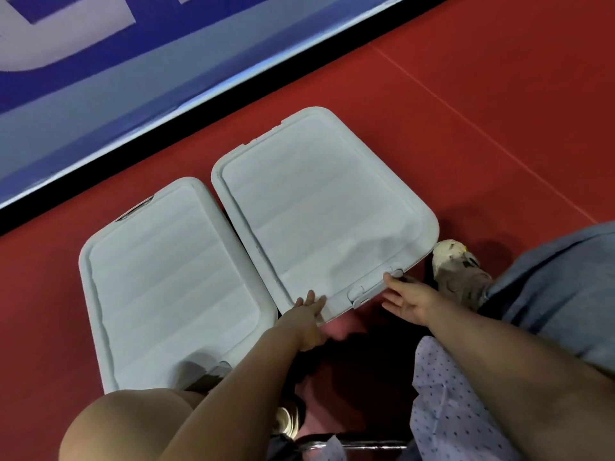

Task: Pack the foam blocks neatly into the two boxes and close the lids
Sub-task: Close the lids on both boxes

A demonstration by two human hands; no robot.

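Note:
Two pale blue plastic boxes stand side by side on the red floor, both with their lids down. The left box (173,281) lies flat. On the right box (319,207), my left hand (307,311) rests with straight fingers on the lid's near left corner. My right hand (407,299) is open, palm turned up, its fingertips at the near edge beside the latch (361,292). No foam blocks are visible; the lids hide the insides.
A blue and white banner wall (133,78) with a black base runs behind the boxes. A shoe (461,272) sits right of the right box, with a grey trouser leg (552,284) beyond. My knee (126,424) is at the lower left.

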